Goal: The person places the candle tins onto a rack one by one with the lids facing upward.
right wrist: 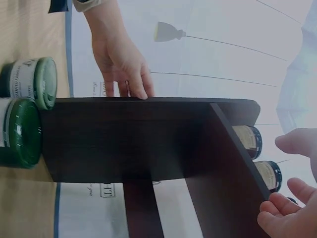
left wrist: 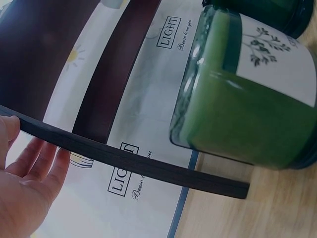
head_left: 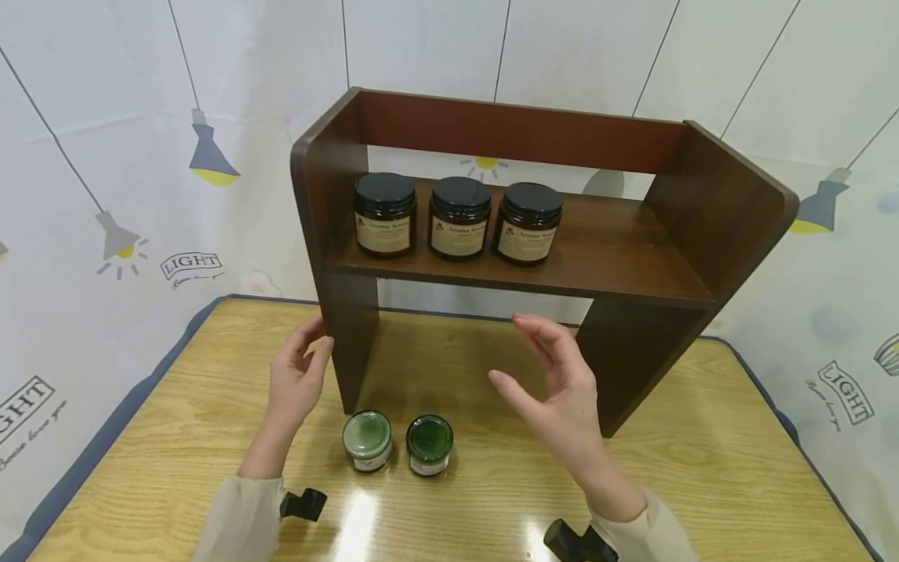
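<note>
dark brown shelf (head_left: 583, 264) stands upright (round-cornered).

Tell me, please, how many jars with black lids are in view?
3. They stand in a row on the shelf: the left jar, the middle jar and the right jar, seen from the head view. I see no sign of hidden ones.

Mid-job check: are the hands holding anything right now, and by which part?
The left hand seems to hold the wooden shelf by its left side panel, at the front edge; the right hand holds nothing.
</note>
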Motion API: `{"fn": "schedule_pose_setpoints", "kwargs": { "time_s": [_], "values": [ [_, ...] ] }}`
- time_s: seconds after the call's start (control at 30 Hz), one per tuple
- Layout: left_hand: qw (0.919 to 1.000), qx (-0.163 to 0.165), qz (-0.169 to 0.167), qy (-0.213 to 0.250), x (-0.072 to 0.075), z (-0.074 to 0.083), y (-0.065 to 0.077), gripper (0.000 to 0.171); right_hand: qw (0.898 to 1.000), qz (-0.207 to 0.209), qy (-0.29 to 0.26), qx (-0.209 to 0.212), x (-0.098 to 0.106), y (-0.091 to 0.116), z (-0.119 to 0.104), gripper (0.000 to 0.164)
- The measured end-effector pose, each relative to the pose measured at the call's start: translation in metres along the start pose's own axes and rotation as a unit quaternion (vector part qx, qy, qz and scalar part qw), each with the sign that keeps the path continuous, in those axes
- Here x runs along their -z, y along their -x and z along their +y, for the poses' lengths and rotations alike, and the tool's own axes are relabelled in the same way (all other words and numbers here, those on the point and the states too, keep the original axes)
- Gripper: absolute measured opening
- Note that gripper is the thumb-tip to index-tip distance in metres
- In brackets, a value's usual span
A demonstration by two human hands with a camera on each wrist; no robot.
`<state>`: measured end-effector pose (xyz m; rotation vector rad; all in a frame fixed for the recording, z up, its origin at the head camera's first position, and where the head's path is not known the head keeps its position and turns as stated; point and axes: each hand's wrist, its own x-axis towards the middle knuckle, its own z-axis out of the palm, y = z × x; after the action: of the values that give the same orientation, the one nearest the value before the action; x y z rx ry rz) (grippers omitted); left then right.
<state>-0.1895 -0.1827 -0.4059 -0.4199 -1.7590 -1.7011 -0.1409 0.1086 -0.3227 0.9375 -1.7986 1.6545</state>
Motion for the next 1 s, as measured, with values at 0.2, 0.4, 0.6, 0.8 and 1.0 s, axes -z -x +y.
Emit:
{"fn": "schedule_pose_setpoints", "kwargs": {
  "time_s": [0.2,0.4,0.6,0.8,1.0],
  "values": [
    [1.0,0.004,0.0,0.001,0.0,0.0,0.0,0.026,1.0,-0.011,0.002,-0.009,-0.004,0.01,0.005,0.057],
    [1.0,0.005,0.001,0.002,0.0,0.0,0.0,0.026,1.0,-0.017,-0.005,-0.006,-0.009,0.018,0.009,0.057],
    [0.9999,0.013,-0.003,-0.009,0.001,0.0,0.0,0.026,1.0,-0.023,0.007,-0.017,-0.011,0.023,0.012,0.057],
    [0.9999,0.014,-0.005,-0.007,0.001,0.0,0.0,0.026,0.999,-0.026,0.012,-0.026,-0.013,0.029,0.014,0.057],
    [0.9999,0.014,-0.003,-0.004,0.0,0.0,0.0,0.026,0.998,-0.036,0.015,-0.045,-0.017,0.037,0.017,0.055]
  ]
}}
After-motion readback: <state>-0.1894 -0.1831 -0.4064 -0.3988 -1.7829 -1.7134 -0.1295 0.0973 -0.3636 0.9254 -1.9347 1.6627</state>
